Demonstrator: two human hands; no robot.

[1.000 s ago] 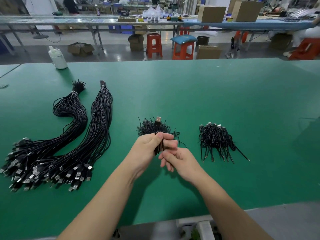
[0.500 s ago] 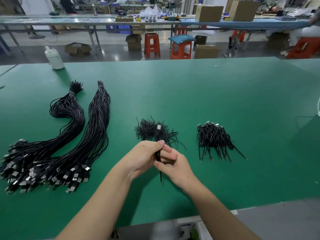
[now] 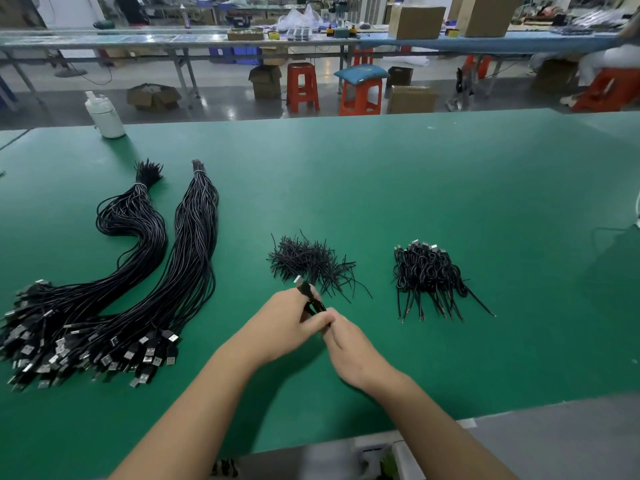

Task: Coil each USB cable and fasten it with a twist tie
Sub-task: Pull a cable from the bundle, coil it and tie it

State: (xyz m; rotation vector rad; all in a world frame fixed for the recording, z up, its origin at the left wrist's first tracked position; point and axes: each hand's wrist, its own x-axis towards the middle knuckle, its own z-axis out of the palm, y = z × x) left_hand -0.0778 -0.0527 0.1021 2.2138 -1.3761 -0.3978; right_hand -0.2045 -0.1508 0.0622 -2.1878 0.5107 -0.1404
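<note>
Both hands, left hand [image 3: 287,323] and right hand [image 3: 349,344], pinch a light, floppy coiled cable [image 3: 309,296] at its middle, best held there.

Legible text, labels, brands, numbers, signs: none. The brown cardboard boxes [image 3: 418,22] on the far bench and the white plastic bottle [image 3: 105,116] on the green tabletop [image 3: 381,174] show no readable markings.

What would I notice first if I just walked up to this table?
Two big bundles of black USB cables sprawl on the left of the green table. In the middle, the left hand and right hand grip one coiled cable, with a twist tie pile just behind.
</note>
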